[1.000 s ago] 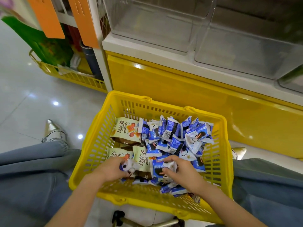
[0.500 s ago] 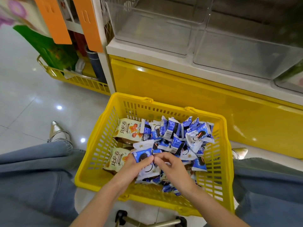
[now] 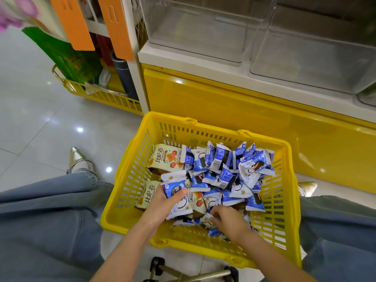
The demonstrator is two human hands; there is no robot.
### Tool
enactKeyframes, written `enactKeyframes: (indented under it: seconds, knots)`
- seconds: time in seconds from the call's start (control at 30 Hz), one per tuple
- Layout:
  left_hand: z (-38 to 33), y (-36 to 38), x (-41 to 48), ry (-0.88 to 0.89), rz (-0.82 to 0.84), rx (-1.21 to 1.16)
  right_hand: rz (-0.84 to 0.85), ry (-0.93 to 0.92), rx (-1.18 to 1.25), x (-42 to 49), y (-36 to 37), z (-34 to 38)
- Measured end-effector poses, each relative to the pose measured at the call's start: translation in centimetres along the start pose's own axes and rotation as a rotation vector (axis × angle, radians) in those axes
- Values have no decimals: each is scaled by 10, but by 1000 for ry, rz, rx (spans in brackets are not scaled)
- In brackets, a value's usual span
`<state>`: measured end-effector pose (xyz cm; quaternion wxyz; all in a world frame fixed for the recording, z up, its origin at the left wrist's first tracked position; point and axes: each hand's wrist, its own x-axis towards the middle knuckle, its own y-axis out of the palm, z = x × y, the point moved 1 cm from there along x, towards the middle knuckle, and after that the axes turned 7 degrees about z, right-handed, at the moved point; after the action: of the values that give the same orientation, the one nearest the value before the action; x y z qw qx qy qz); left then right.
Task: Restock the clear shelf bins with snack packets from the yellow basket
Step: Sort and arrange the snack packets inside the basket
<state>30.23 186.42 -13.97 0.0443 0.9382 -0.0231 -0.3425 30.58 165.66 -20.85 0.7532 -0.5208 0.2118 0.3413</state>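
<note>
**Head view.** Clock positions are read from the centre of the yellow basket (image 3: 293, 202), with 12 o'clock toward the shelf.

1. The basket sits on the floor between the person's knees (image 3: 44, 218). It holds a loose heap of blue-and-white snack packets (image 3: 223, 165), spread from the centre to 2 o'clock. Cream packets (image 3: 165, 157) lie at 10 and 9 o'clock.
2. The left hand (image 3: 159, 207) is at 8 o'clock, inside the basket. Its fingers and thumb are wrapped round a small stack of blue-and-white packets (image 3: 175, 189), with the thumb lying across the top packet.
3. The right hand (image 3: 231, 220) is at 6 o'clock, palm down. Its fingers are curled down into the packets. Whether they grip one cannot be told.
4. Two clear bins stand on the white shelf ledge (image 3: 193, 62) at 12 o'clock: the left bin (image 3: 195, 31) and, just beside it, the right bin (image 3: 313, 66). No packets show in either.
5. Below the ledge is a glossy yellow panel (image 3: 223, 102).
6. At 10 o'clock, well apart, a second yellow basket (image 3: 105, 96) stands under two orange tags (image 3: 74, 23).
7. At 6 o'clock, outside the basket, is a castor base (image 3: 191, 271).
</note>
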Motion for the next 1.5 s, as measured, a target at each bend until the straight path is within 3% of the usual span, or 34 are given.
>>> enactKeyframes:
  seconds: [0.2,0.3,0.43,0.63,0.77,0.9,0.97,1.07,1.13,1.5]
  knots:
    - [5,-7,8,-22,-113,-80,-63,-180,180,-24,-38,16]
    - [7,-9,13,-21,-160,61,-40,-291,339,-34,-61,32]
    - [6,2,7,-97,55,119,2,-358,414,-35,-78,51]
    - [4,17,-9,-161,376,-34,-163,-320,428,-27,-85,59]
    - [3,17,-6,-104,319,116,-183,-344,519,-33,-87,63]
    - [5,14,-1,-94,230,81,-213,-291,603,-47,-85,43]
    - [2,12,0,-95,209,49,-161,-186,516,-53,-81,18]
    - [-3,10,2,-73,208,-7,110,-24,216,-54,-61,-22]
    - [-5,10,2,-63,202,-24,217,-9,55,-49,-43,-35]
    - [0,2,3,-67,142,-18,234,-63,-252,-21,-11,-30]
